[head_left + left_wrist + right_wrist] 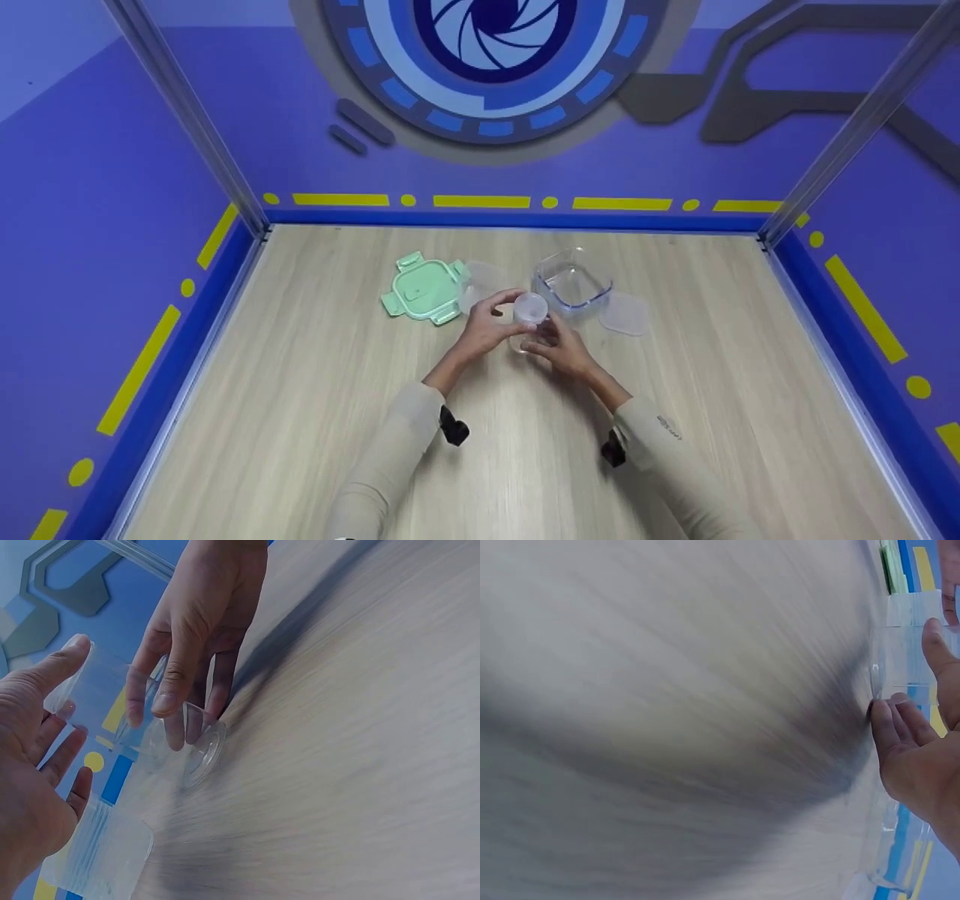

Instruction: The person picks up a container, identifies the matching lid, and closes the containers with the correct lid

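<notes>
My left hand point(484, 330) holds a frosted, see-through round cup point(531, 308) near its rim, with the thumb on the near side and the fingers behind. Directly below it, a clear cup point(206, 757) has its round base down at the table. Around that clear cup curl the fingers and thumb of my right hand point(568, 352). In the left wrist view the frosted cup point(97, 682) is tilted and its lower end overlaps the clear cup's top. The right wrist view shows the clear cup point(900, 652) between right thumb and fingers.
Left of the hands lies a green lid point(426, 290) with clip flaps, and beside it a translucent squarish piece point(480, 279). Behind the right hand stands a square glass container point(574, 281). A flat translucent square point(624, 313) lies right of it. Walls border the wooden table point(480, 465).
</notes>
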{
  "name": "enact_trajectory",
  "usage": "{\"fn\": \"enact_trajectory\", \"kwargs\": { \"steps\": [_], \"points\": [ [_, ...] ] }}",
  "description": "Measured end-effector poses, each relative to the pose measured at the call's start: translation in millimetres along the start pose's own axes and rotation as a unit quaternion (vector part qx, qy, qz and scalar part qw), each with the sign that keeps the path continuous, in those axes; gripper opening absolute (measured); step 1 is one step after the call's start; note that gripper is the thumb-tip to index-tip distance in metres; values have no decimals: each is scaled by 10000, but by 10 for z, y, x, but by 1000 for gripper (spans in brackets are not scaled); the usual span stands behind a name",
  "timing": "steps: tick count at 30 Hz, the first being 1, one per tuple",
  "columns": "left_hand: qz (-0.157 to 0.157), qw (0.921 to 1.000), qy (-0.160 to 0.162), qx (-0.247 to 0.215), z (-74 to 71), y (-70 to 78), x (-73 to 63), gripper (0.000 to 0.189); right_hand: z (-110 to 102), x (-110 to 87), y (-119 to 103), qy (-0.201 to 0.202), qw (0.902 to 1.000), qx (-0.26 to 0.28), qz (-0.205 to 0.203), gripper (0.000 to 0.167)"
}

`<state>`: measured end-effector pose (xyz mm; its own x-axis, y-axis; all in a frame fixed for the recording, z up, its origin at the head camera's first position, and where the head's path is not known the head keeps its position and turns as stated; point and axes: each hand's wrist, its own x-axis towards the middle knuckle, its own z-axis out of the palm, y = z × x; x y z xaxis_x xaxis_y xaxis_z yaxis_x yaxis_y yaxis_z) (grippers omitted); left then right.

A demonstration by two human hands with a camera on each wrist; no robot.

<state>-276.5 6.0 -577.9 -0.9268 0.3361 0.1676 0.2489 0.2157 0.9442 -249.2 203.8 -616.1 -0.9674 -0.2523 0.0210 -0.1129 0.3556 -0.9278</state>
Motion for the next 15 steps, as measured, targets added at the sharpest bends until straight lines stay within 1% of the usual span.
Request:
{"fn": "enact_trajectory", "kwargs": {
  "steps": [4, 8, 11, 15],
  "points": [
    [14, 10000, -65, -23, -17, 17, 3, 61, -22, 20, -28, -30, 9998, 149, 156, 76],
    [-2, 10000, 70, -52, -57, 21, -25, 60, 2, 52, -92, -103, 9987, 455, 188, 77],
    [50, 9999, 87, -38, -55, 15, -32, 59, 24, 56, -134, -13, 9963, 845, 140, 76],
    [125, 9999, 6, -61, 8, 19, -21, 59, 19, 27, -111, 183, 9910, 1324, -8, 70]
  ]
}}
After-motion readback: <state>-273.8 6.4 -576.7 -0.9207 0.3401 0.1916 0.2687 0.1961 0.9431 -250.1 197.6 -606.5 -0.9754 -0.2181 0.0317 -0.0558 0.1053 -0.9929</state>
